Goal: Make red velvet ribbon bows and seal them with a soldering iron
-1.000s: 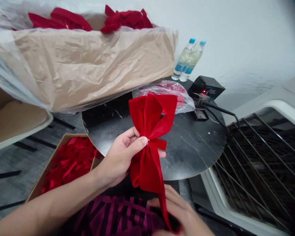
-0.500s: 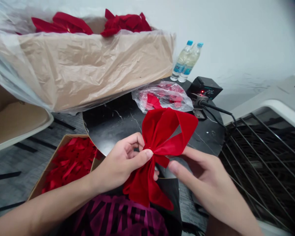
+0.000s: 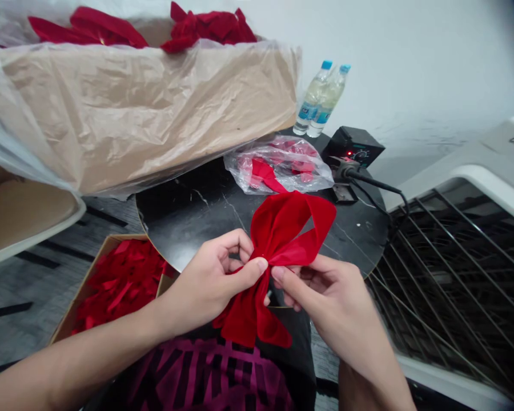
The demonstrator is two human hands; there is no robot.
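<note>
A large red velvet bow is held up in front of me, its loops toward the top right and its tails hanging below. My left hand pinches the gathered middle, thumb on top and fingers curled behind. Close beside that thumb, my right hand is closed at the knot's right side, thumb and forefinger pressed together at the fabric under the lower loop. What exactly lies between those right fingertips is partly hidden.
A plastic-lined carton with red bows stands behind the round black table. Nearby are a clear bag of red pieces, two bottles, and a black control box with a cable. A cardboard box of red ribbons sits lower left; a wire-grilled unit is right.
My right hand has moved left and inward, its fingers closing near the knot; the separate short red end it was at no longer shows. My left hand keeps its pinch.
</note>
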